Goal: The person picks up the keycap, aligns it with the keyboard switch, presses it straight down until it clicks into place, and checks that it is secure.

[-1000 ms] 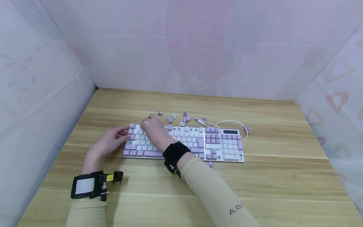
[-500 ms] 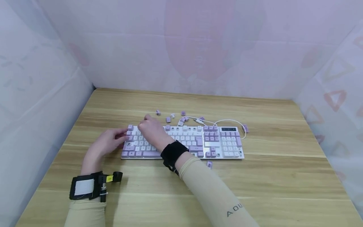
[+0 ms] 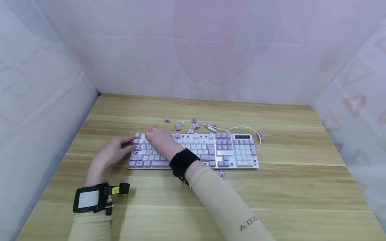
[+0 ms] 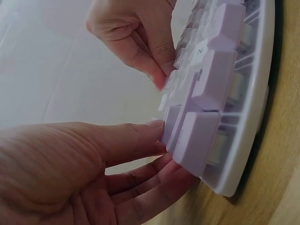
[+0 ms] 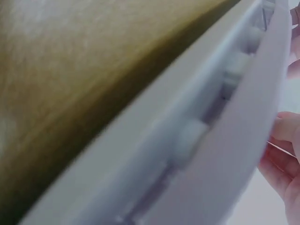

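Keyboard (image 3: 208,151) in left hand (image 3: 112,150); right hand (image 3: 162,140) pinching at keys (image 3: 149,147).

Head: even light over the white-and-purple plastic keyboard (image 3: 208,151).
Left wrist: dimmer.
Right wrist: we see the keyboard's edge blurred.

Left hand (image 4: 79,164) has the end of the keyboard (image 4: 213,79), thumb against a purple keycap (image 4: 171,123), other fingers down by the edge. Right hand's (image 4: 136,37) thumb and finger are bunched right at the keys, can't tell if anything's between them. Wood-grain bench (image 4: 276,136) under it, pale backdrop (image 4: 56,70) behind.
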Tool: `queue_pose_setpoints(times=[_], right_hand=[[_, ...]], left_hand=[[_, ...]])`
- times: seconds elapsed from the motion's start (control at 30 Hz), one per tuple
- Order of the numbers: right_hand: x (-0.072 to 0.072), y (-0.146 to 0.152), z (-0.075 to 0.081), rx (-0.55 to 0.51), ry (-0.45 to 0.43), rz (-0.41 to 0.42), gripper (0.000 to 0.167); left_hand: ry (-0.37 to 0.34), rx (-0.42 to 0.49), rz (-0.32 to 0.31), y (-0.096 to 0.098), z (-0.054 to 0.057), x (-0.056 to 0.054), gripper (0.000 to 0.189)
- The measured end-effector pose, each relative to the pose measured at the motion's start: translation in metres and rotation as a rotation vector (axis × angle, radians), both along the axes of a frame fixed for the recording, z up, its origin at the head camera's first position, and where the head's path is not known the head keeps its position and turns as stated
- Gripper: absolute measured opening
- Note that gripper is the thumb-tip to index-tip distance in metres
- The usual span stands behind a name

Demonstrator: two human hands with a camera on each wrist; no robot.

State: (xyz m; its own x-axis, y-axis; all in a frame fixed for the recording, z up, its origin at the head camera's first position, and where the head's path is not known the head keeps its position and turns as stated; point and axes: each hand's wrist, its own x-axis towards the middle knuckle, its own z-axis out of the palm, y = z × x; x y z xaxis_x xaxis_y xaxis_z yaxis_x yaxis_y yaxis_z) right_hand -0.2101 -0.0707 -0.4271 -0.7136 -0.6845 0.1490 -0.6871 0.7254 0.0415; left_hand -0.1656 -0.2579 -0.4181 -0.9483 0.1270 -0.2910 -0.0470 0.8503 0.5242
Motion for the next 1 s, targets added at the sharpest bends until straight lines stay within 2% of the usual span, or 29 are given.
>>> queue_pose_setpoints(times=[0.17,0.4,0.53,0.73,1.0], right_hand=[[-0.0002,-0.0018,0.0016,0.038,-0.011,0.0,0.021],[0.0005,-0.0058,-0.0009,0.079,0.037,0.007,0.022],[-0.0001,-0.0056,-0.0013,0.091,0.032,0.003,0.022],[-0.0003,-0.0049,-0.0035,0.053,0.01,-0.003,0.022],[-0.0022,-0.0034,-0.0051,-0.056,-0.105,-0.059,0.022]], left_hand=[[0.0,0.007,0.001,-0.0003,-0.0013,-0.0001,0.057],[-0.009,-0.006,-0.003,-0.0024,-0.0023,-0.0018,0.057],[-0.005,-0.008,-0.011,-0.0025,-0.0027,-0.0034,0.058],[-0.004,-0.004,-0.008,-0.0025,-0.004,-0.0018,0.057],[-0.013,-0.002,0.009,-0.0018,-0.0029,-0.0015,0.058]])
